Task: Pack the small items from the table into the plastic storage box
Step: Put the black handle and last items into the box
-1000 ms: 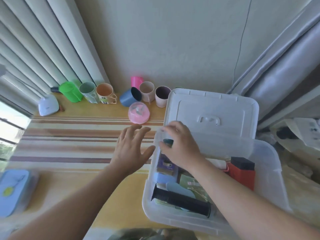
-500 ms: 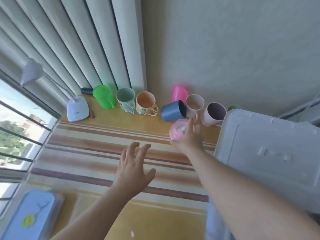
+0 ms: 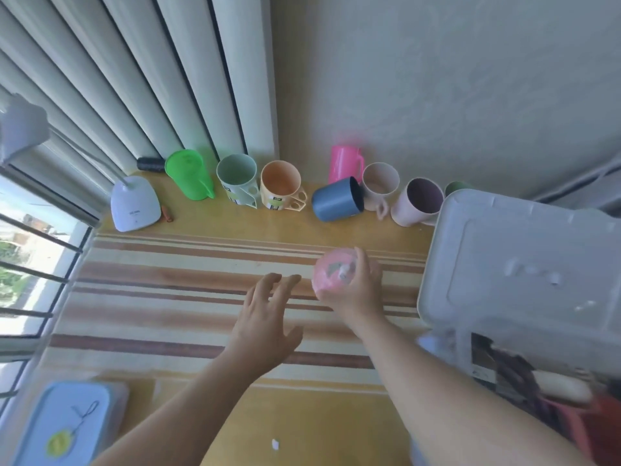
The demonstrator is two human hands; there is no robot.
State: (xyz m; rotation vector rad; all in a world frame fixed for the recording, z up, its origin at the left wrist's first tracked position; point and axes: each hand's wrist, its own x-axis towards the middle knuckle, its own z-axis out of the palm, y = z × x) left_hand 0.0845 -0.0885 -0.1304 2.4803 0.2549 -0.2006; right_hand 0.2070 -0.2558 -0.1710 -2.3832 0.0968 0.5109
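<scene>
Right hand (image 3: 353,290) curls its fingers round a small pink round item (image 3: 332,272), holding it over the striped cloth (image 3: 168,297); whether the item is lifted or touches the cloth cannot be told. To its left, apart from it, the left hand (image 3: 265,317) hovers with fingers spread and relaxed, holding nothing.

Just right of the right hand stands the plastic storage box (image 3: 524,361), its white lid (image 3: 524,264) tipped up and open. Below the lid the box's inside shows blurred packed things; printing on them is too smeared to read.

Beneath both hands lies the wooden table (image 3: 295,428). Far down and left of the left hand sits a pale blue case (image 3: 64,428) with a yellow-green tag.

Beyond the hands, against the wall, runs a row of cups. Furthest left stands a white lamp base (image 3: 135,203) with small writing that cannot be read, then a green jug (image 3: 189,174). Next come a pale green mug (image 3: 237,178) and an orange mug (image 3: 280,185), each with a dark-and-green label too small to make out. A blue cup (image 3: 336,199) lies on its side, straight beyond the right hand, with a bright pink jug (image 3: 344,163) behind it. To the right stand a beige mug (image 3: 379,188) and a mauve-lined cup (image 3: 420,201), the last just beside the lid.
</scene>
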